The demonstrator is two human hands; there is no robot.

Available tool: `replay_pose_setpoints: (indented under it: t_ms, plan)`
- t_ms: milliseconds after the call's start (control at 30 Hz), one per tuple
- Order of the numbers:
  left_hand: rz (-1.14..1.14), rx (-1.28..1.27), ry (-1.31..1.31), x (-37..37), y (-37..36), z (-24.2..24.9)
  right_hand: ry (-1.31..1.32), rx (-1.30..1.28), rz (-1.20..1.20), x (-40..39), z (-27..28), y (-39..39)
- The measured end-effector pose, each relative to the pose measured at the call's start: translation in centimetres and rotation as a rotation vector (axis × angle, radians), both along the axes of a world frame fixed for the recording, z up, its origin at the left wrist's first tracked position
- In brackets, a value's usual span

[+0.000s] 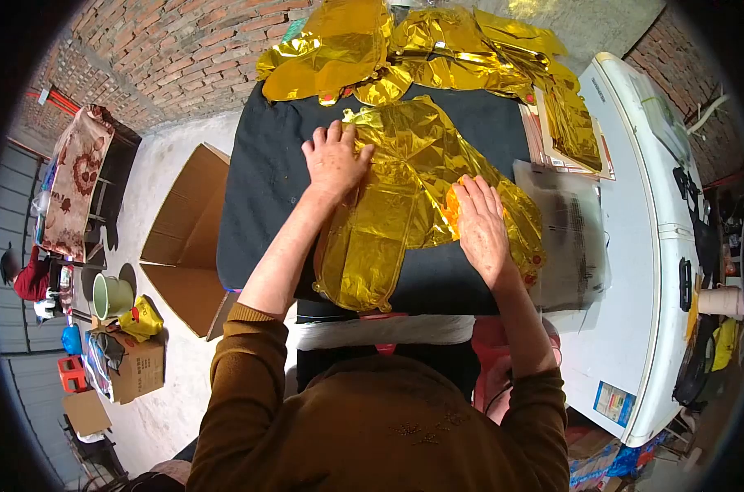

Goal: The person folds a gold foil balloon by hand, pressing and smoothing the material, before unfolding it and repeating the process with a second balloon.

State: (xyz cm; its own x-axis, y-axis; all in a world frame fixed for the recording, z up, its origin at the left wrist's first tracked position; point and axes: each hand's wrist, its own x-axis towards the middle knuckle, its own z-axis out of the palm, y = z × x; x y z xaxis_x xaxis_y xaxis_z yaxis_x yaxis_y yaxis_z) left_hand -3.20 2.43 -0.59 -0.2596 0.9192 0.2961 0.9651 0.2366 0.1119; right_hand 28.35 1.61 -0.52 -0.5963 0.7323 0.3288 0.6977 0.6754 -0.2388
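A flat gold foil balloon [386, 217] lies on the black cloth [261, 176] over the table in front of me. My left hand [337, 160] rests at its upper left edge, fingers spread and palm down. On the balloon's right part lies my right hand [482, 230], fingers stretched out close together over the foil. An orange patch [453, 205] shows beside these fingers. Small red round marks sit on the balloon near its lower right edge.
More gold foil balloons [331, 57] are heaped along the table's far edge. Clear plastic sheets [560, 234] lie at the right, against a white chest freezer [626, 287]. An open cardboard box [187, 238] stands left of the table, with a pale green bucket [112, 297] farther left.
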Motion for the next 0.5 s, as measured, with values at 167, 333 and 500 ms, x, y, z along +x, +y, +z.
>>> replay_pose_setpoints:
  t_ms: [167, 333, 500]
  plan:
    - [-0.065, 0.218, -0.196, -3.8, -1.6, -1.5, -0.009, 0.0, -0.002, 0.0, -0.2, 0.1]
    - [-0.185, 0.243, -0.297, -6.6, -4.2, -2.1, -0.008, 0.011, 0.01, 0.0, -0.6, 0.3]
    - [-0.223, 0.244, -0.373, -7.2, -4.6, -1.6, 0.003, 0.003, 0.021, 0.3, -0.3, 0.7]
